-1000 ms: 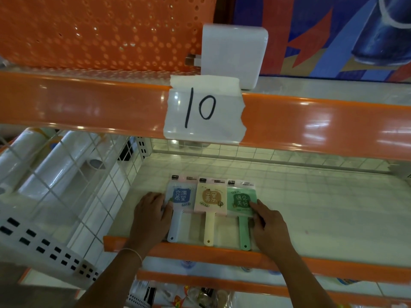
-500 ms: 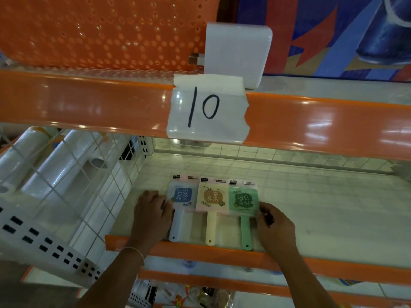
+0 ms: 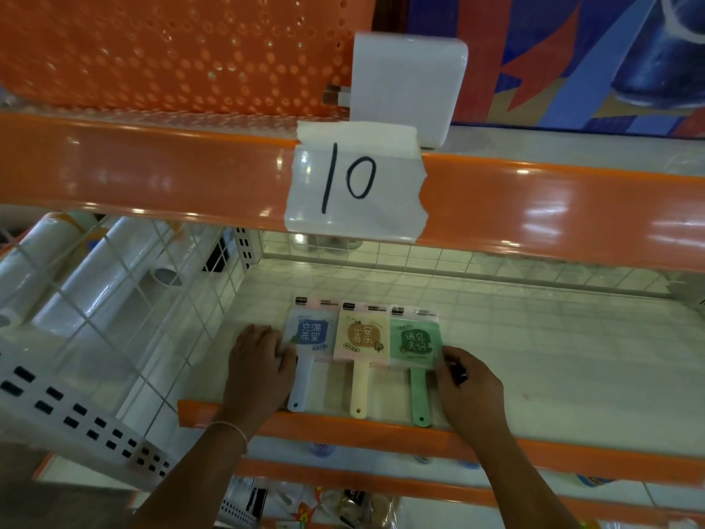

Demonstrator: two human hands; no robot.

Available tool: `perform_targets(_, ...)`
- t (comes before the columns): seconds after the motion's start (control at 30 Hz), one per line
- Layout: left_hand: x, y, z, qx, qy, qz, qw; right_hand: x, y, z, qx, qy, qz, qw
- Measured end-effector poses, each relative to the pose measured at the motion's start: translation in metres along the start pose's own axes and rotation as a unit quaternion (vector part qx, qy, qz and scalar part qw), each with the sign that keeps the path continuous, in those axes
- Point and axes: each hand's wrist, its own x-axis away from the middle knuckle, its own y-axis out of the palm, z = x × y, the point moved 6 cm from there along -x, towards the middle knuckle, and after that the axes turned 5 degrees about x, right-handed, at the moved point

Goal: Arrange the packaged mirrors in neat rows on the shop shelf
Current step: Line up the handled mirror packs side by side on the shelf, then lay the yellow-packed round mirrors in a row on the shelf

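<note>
Three packaged hand mirrors lie side by side, handles toward me, near the front left of the white shelf (image 3: 553, 357): a blue one (image 3: 311, 332), a yellow one (image 3: 362, 334) and a green one (image 3: 416, 341). My left hand (image 3: 257, 370) lies palm down beside the blue mirror, its fingers touching the pack's left edge. On the other side, my right hand (image 3: 471, 391) has its fingers curled and pinches the lower right corner of the green mirror's pack.
An orange lip (image 3: 343, 429) runs along the shelf front. A white wire divider (image 3: 152, 299) closes the left side, with white rolls (image 3: 95, 276) behind it. Above, an orange rail carries a paper label "10" (image 3: 354, 181) and a white box (image 3: 408, 85).
My right hand's fingers went from straight against the green mirror to curled at its lower right corner. The left hand stayed at the blue mirror's edge.
</note>
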Motion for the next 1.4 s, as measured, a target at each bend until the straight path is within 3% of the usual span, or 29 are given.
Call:
perform_targets(0.13,0.005,-0.009,0.009,0.031,-0.01,0.025,0.999,0.0,-0.003,0.007,-0.016,0.038,0.028,0.999)
perform_targets(0.3,0.012,-0.021,0.023,0.043,0.035,0.063,0.996,0.002,-0.012,0.012,-0.077,0.072,0.071,0.992)
perform_targets(0.47,0.025,-0.014,0.059,0.072,0.06,0.062,0.994,0.0,-0.015,0.018,-0.156,0.112,0.033,0.981)
perform_targets(0.63,0.043,0.019,0.129,0.068,0.163,0.017,0.984,-0.011,-0.027,0.029,-0.222,0.136,-0.001,0.965)
perform_targets(0.87,0.063,0.092,0.231,0.07,0.233,-0.053,0.968,-0.015,-0.098,0.085,-0.203,0.121,-0.011,0.972)
perform_targets(1.23,0.117,0.269,0.444,0.11,0.254,-0.208,0.938,-0.041,-0.279,0.258,-0.127,0.135,0.095,0.978)
perform_targets(1.4,0.145,0.327,0.523,0.128,0.249,-0.277,0.919,-0.044,-0.341,0.307,-0.033,0.118,0.158,0.98)
